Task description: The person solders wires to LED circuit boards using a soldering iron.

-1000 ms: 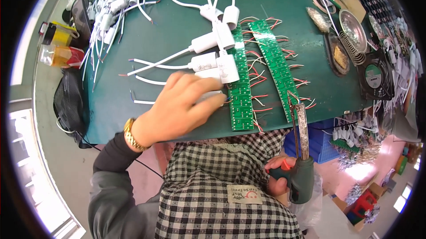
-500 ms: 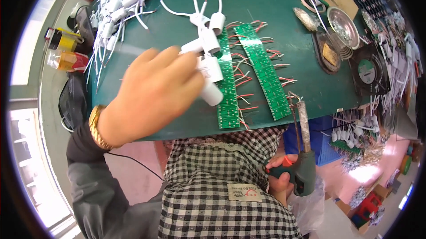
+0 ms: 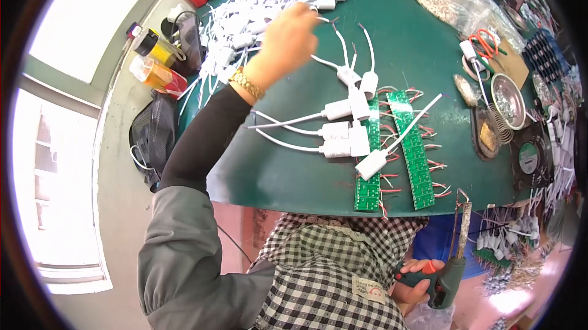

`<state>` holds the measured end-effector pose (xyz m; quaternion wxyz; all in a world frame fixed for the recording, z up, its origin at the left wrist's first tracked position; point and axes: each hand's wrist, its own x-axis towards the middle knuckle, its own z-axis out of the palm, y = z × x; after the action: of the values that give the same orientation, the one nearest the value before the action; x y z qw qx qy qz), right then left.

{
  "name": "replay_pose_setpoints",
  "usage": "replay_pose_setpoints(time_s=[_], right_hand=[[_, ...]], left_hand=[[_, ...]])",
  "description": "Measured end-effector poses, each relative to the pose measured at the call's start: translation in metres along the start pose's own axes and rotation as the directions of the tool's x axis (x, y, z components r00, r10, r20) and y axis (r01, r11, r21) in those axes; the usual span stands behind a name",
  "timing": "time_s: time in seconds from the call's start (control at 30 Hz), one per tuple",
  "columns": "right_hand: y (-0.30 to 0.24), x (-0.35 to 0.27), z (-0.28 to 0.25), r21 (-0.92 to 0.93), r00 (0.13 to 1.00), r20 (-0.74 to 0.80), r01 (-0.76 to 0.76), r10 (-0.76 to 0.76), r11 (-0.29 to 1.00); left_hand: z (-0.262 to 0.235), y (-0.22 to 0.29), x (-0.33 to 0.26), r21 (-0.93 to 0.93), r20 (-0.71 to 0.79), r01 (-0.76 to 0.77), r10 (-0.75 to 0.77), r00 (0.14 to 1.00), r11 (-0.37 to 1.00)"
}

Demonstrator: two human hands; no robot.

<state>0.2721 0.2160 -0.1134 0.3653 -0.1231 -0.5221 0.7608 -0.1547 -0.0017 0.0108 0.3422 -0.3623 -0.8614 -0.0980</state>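
Note:
My left hand [image 3: 286,42], a gold bracelet at its wrist, reaches to the near right side of a heap of white corded plastic cylinders [image 3: 269,2]. Its fingers are bent, but the fingertips are blurred, so any grip is unclear. In my right hand [image 3: 411,281], low beside the checked apron, is a green soldering gun [image 3: 450,284] with its metal tip upward. Two long green circuit boards [image 3: 411,158] with red and white wires lie near the table's front edge. Several white cylinders [image 3: 337,148] rest over the left board, and another cylinder [image 3: 371,164] lies across it, its cord pointing up right.
To the right are a metal dish [image 3: 508,100], a coiled spring stand [image 3: 502,125], a sponge tray [image 3: 487,137], orange-handled scissors [image 3: 487,42] and a black fan [image 3: 530,157]. Bottles [image 3: 156,75] stand at the left edge. A plastic bag [image 3: 456,5] lies at the back right.
My left hand has moved from over the left board up to the heap. One corded cylinder now lies across that board. The view has shifted; my right hand still holds the soldering gun.

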Motion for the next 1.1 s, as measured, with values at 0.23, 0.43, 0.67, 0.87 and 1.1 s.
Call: replay_pose_setpoints(time_s=[0.23,0.43,0.67,0.87,1.1], right_hand=[[-0.005,0.005,0.019,-0.035,0.998,0.032,-0.047,0.048,0.998],[-0.004,0.007,0.017,-0.08,0.999,0.045,-0.018,0.021,0.997],[-0.007,0.01,0.026,-0.032,0.996,0.058,-0.062,0.064,0.998],[0.006,0.011,0.008,-0.01,0.998,0.043,-0.044,0.045,0.999],[0.007,0.005,0.012,-0.049,0.999,0.016,0.048,-0.048,0.998]], left_hand=[[0.038,-0.082,-0.011,0.257,0.285,0.449,-0.511,0.811,0.856],[-0.026,-0.091,-0.009,-0.134,0.241,0.503,-0.465,0.852,0.854],[-0.101,-0.127,-0.125,-0.135,0.629,0.502,-0.317,0.71,0.854],[-0.107,-0.065,-0.084,0.157,0.218,0.385,-0.412,0.885,0.91],[-0.046,-0.028,-0.054,-0.195,0.448,0.258,-0.148,0.882,0.946]])
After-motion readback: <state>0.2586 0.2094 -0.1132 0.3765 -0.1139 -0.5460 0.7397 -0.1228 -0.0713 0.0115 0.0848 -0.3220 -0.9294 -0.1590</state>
